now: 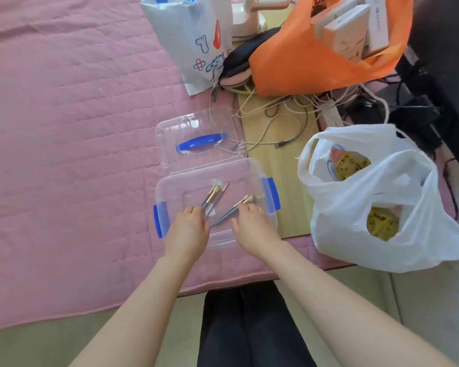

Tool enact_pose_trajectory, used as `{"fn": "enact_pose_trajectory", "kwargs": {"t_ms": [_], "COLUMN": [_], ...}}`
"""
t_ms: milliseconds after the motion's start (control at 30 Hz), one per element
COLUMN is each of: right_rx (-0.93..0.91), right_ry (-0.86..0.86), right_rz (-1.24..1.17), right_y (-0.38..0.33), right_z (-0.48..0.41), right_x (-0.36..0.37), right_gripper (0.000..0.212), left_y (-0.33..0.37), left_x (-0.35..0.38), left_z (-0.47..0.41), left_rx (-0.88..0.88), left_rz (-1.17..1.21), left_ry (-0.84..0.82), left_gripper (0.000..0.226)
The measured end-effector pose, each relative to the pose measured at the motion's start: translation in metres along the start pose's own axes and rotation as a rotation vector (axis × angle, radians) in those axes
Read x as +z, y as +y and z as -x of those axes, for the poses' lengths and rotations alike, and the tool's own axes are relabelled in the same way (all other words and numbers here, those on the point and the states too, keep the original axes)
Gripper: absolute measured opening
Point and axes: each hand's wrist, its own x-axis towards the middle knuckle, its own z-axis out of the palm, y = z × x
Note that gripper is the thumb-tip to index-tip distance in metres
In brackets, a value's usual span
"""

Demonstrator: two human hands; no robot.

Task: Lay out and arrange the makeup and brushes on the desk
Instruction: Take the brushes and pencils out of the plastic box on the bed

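A pink quilted cover [77, 128] fills most of the view and runs under the near edge of a wooden desk [273, 165]. On the right a white plastic bag [368, 215] sags open with yellow packets inside. Past it, an orange bag [302, 62] holds pale cardboard boxes [350, 30], and a white paper bag [191, 35] stands upright just to its left. A tangle of cables [281, 115] lies on the wood between the bags. Directly in front of the person sits a clear plastic box [170, 186] with blue clasps on both sides, partly on the cover and partly on the desk. Its clear lid [175, 128], with a blue handle, lies flat and touches the box's far edge. Both hands reach into the box. The left hand [188, 229] has its fingers curled round the handles of a bunch of brushes [214, 197], whose heads point away from the person. The right hand [252, 223] pinches a single brush [227, 215] near its head, and the dark handle slants down toward the left hand. All the brushes are inside the box.
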Motion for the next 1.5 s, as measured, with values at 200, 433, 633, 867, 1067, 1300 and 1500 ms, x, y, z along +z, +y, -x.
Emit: {"fn": "enact_pose_trajectory", "kwargs": {"t_ms": [200, 433, 633, 867, 1067, 1300, 1500], "right_rx": [0.328, 0.749, 0.848, 0.847, 0.822, 0.816, 0.929], "right_ry": [-0.157, -0.247, -0.19, 0.085, 0.105, 0.108, 0.144], "right_rz": [-0.431, -0.975, -1.108, -0.966, -0.912, -0.929, -1.182], "right_y": [0.015, 0.023, 0.036, 0.067, 0.06, 0.029, 0.01], "right_z": [-0.064, -0.11, -0.129, -0.162, -0.161, -0.14, -0.133], "right_x": [0.024, 0.05, 0.067, 0.122, 0.118, 0.087, 0.078], "right_gripper": [0.011, 0.022, 0.021, 0.037, 0.028, 0.027, 0.019], "left_y": [-0.027, -0.042, -0.045, -0.048, -0.05, -0.051, -0.045], "left_x": [0.032, 0.068, 0.09, 0.096, 0.099, 0.105, 0.101], "left_z": [-0.053, -0.096, -0.12, -0.134, -0.136, -0.137, -0.131], "left_rx": [-0.211, -0.207, -0.198, -0.114, -0.056, -0.083, -0.189], "left_rz": [0.214, 0.119, -0.079, -0.222, -0.259, -0.195, 0.012], "left_ry": [-0.033, -0.104, -0.099, -0.063, -0.029, 0.005, -0.106], "left_gripper": [0.034, 0.032, 0.022, 0.011, 0.016, 0.014, 0.009]}}
